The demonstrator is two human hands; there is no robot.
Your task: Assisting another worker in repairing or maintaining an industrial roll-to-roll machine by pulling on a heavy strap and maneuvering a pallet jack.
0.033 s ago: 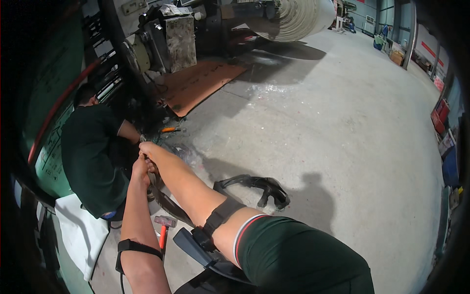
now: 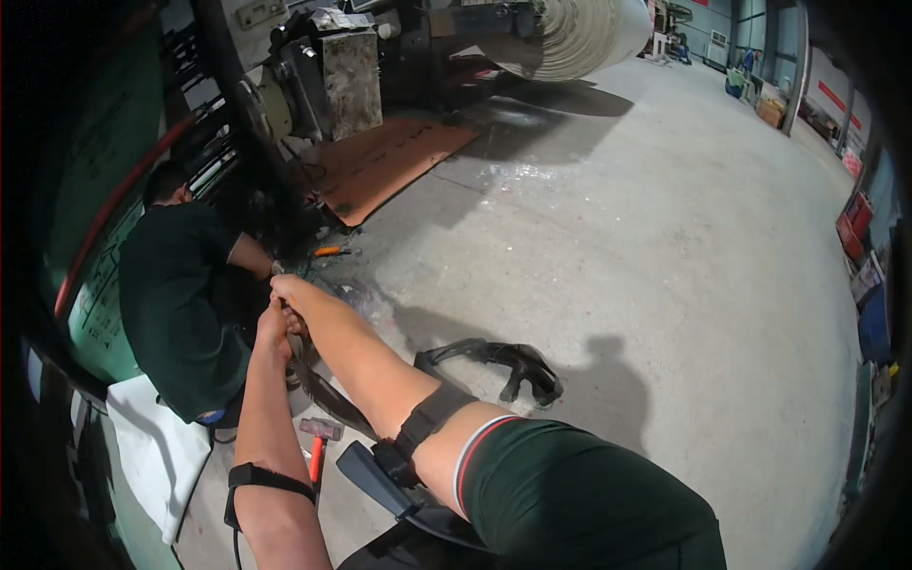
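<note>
Both my arms stretch forward to the left side of the head view, where my hands are closed close together. My right hand is the farther one, its fingers curled. Just below it, my left hand is curled round a dark flat strip. The strip hangs from the hands and bends back under my right forearm. What lies inside the right hand is hidden. Directly beyond my hands, a crouching co-worker in a dark shirt reaches in toward the same spot. A hammer with a red handle lies below my forearms.
An orange-handled tool lies beyond my hands, near a brown sheet under a machine. A large pale roll stands behind. A bent black object lies right of my forearm, a white sheet left.
</note>
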